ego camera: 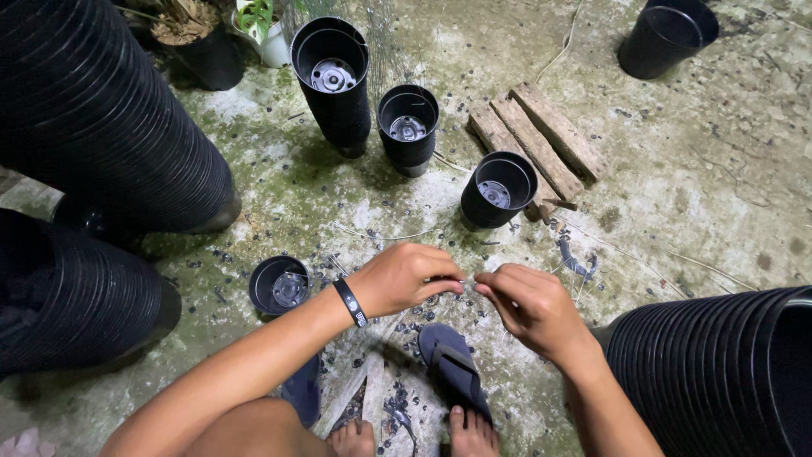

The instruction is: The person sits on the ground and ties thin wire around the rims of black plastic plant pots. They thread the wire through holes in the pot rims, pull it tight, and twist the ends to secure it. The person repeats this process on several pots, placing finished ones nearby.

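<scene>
Left hand (406, 278) and right hand (526, 302) pinch a thin wire (468, 283) between fingertips, its axis running 9-to-3 o'clock; nearest pot (498, 189) sits at 12 o'clock.

Head-worn camera looks steeply down, close above both hands (feet below, black pots (499, 188) beyond them).

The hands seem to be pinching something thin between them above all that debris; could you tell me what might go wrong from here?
1. The thin piece pinched between the left hand and right hand could drop and likely vanish among the dark bits littering the floor.
2. The bare toes sit right beside that scatter; a sharp bit might hurt.
</scene>
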